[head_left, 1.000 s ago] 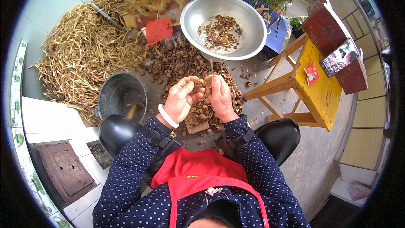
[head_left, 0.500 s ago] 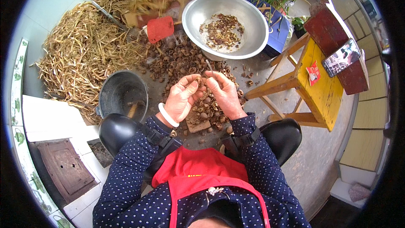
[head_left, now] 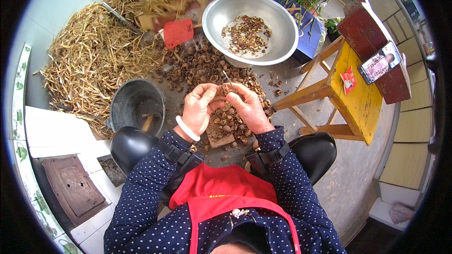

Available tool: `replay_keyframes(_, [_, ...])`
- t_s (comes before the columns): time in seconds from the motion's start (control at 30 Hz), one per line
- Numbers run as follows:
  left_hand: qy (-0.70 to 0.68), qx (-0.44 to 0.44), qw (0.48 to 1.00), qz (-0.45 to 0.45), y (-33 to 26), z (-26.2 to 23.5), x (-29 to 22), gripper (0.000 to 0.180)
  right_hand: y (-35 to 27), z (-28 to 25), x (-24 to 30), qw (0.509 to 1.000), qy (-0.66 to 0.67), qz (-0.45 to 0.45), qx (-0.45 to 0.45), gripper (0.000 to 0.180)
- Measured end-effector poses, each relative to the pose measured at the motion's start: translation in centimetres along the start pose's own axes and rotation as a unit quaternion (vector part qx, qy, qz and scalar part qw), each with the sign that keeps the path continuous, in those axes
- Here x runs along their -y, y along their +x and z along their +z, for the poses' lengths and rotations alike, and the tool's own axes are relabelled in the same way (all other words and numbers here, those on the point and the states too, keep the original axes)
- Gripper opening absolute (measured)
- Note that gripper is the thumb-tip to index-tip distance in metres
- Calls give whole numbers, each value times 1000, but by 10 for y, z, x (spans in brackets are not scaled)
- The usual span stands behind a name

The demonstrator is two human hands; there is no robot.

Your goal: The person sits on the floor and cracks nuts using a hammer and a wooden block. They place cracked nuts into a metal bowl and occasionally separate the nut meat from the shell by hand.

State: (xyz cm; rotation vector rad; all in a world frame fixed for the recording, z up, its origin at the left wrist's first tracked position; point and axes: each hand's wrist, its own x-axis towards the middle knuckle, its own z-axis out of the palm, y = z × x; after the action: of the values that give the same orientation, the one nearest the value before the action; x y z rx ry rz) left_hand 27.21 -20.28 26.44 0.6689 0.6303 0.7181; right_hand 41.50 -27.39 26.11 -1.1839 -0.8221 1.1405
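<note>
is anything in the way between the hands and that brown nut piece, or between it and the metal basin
Nothing visible blocks the left hand: it holds the brown nut piece. Toward the metal basin, a thin pick juts up at the right hand; beyond are low shells and the basin's rim.

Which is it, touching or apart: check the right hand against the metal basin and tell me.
Apart. The head view shows brown shells in the gap between the right hand and the near rim of the metal basin.
</note>
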Motion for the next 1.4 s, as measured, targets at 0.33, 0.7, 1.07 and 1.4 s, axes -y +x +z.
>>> replay_keyframes(0.33, [272,26,949,159,-1,5,9,36,-5,-2,6,993,86,77,30,26])
replay_keyframes(0.7, [279,15,944,173,-3,10,8,24,-4,0,-5,998,-11,62,7,26])
replay_keyframes(1.07, [76,-28,997,2,7,-3,4,21,-6,4,13,995,40,94,7,26])
replay_keyframes(1.4, [40,-30,999,-19,4,0,-5,14,-4,3,14,993,54,103,-25,25])
